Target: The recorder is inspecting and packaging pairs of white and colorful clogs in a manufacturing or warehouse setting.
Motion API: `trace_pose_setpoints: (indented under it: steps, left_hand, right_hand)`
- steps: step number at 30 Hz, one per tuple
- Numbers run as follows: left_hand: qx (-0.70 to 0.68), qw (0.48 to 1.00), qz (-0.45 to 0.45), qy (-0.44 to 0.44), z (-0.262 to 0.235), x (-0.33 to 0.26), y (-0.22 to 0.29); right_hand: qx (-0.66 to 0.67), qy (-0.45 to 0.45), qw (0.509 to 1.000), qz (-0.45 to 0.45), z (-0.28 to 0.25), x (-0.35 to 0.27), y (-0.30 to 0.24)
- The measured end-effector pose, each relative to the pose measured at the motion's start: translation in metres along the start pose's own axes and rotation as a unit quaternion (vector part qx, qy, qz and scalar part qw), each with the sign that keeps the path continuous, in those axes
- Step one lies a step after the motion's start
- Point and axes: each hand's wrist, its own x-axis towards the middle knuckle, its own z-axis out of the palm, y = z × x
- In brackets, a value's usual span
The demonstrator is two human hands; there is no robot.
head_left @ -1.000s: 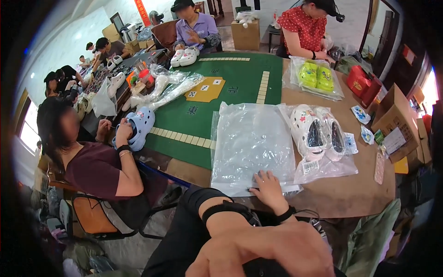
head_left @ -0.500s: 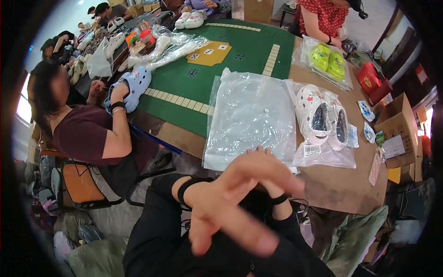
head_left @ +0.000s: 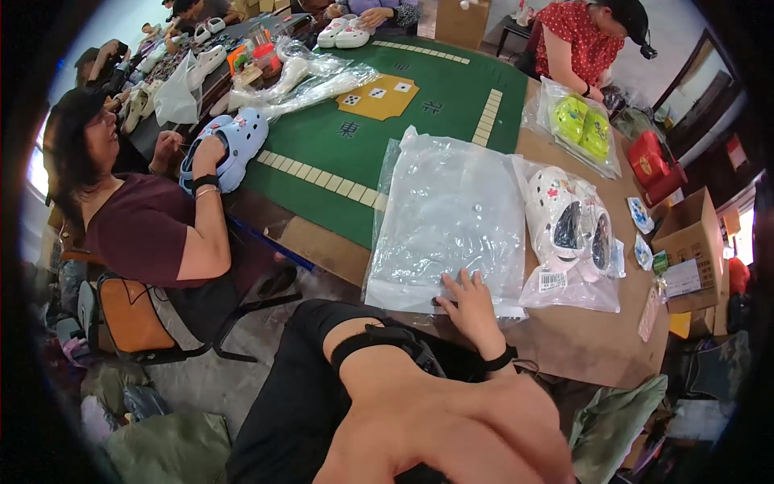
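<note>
Fingers of the right hand (head_left: 470, 305) are spread flat on the empty clear plastic bag (head_left: 448, 218); the left hand (head_left: 451, 419) is blurred beneath it, its grip unreadable.

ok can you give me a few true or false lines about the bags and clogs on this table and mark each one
1. A hand lies flat on the near edge of the clear plastic bag. True.
2. The white clogs sit left of that bag. False: they lie to its right, inside their own bag.
3. The yellow-green clogs are bagged, near the person in the red top. True.
4. The person in the dark red shirt handles a black clog. False: it is a light blue clog.
5. The table has a green mat. True.
</note>
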Motion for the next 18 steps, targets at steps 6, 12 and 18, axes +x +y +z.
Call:
trace_pose_setpoints:
  steps: [6, 12, 18]
  left_hand:
    - [0.108, 0.98, 0.151, 0.072, 0.012, -0.002, -0.007]
    - [0.343, 0.933, -0.081, 0.065, -0.066, -0.043, -0.021]
    - [0.415, 0.783, -0.37, 0.278, -0.129, -0.095, -0.041]
  right_hand:
    - [-0.003, 0.019, 1.0, -0.016, 0.008, -0.001, -0.001]
    - [0.061, -0.007, 0.998, -0.008, 0.01, -0.001, 0.004]
    - [0.033, -0.014, 0.999, 0.003, -0.002, -0.005, 0.001]
